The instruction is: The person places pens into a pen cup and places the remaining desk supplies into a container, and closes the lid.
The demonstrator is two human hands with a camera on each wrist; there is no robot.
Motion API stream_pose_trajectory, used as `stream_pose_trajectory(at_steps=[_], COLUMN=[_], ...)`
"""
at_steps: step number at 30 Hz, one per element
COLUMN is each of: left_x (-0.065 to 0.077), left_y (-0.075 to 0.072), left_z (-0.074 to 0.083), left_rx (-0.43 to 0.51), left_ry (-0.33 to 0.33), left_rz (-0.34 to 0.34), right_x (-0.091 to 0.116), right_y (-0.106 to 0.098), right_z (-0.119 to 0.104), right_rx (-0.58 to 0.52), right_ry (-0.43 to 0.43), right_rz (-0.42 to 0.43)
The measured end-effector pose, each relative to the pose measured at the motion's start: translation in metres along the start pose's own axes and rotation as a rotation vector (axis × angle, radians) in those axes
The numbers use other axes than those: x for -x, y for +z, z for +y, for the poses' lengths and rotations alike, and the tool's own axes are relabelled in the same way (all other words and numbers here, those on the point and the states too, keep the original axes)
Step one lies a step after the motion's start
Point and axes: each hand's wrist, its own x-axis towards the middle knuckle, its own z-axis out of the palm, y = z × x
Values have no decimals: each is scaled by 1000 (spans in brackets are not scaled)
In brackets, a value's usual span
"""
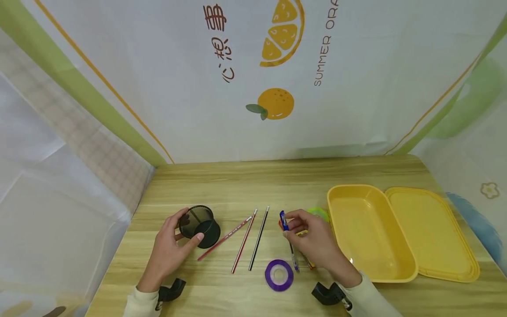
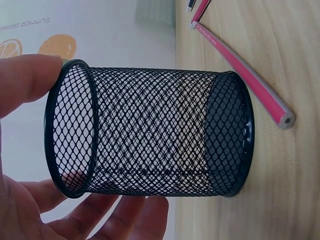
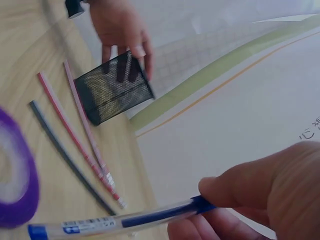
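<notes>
My left hand [image 1: 169, 246] grips a black mesh pen holder [image 2: 150, 131] round its rim, thumb on one side and fingers on the other. The holder stands at the left of the table, its mouth upward. In my right hand [image 1: 314, 240] a blue-capped clear pen [image 3: 150, 218] is pinched near its cap, its other end pointing down at the table. Two red pencils [image 1: 242, 246] and a black pencil [image 1: 259, 238] lie between the hands; one red pencil reaches close to the holder's base.
A purple tape roll [image 1: 269, 276] lies near the front. A yellow box [image 1: 372, 229] stands at the right, with its yellow lid [image 1: 435, 233] beside it. Partly behind the right hand is a yellow-green round item [image 1: 319, 213]. A printed cloth [image 1: 344, 123] hangs behind the table.
</notes>
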Motion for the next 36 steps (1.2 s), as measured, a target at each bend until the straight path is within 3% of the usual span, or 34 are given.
stream_pose_trajectory(at_steps=[9, 18, 22, 28, 36], left_x=[3, 4, 3, 2, 2], left_y=[0, 1, 0, 0, 0], left_z=[1, 2, 2, 3, 3], left_rx=[5, 19, 32, 46, 50], left_ry=[-1, -21, -32, -45, -48], left_rz=[4, -1, -8, -25, -25], right_x=[-17, -36, -41, -50, -65], right_y=[3, 13, 18, 27, 47], right_z=[-25, -48, -55, -64, -76], right_rx=[-72, -283, -314, -344, -366], right_ry=[-14, -46, -78, -145, -309], right_rz=[12, -40, -54, -56, -51])
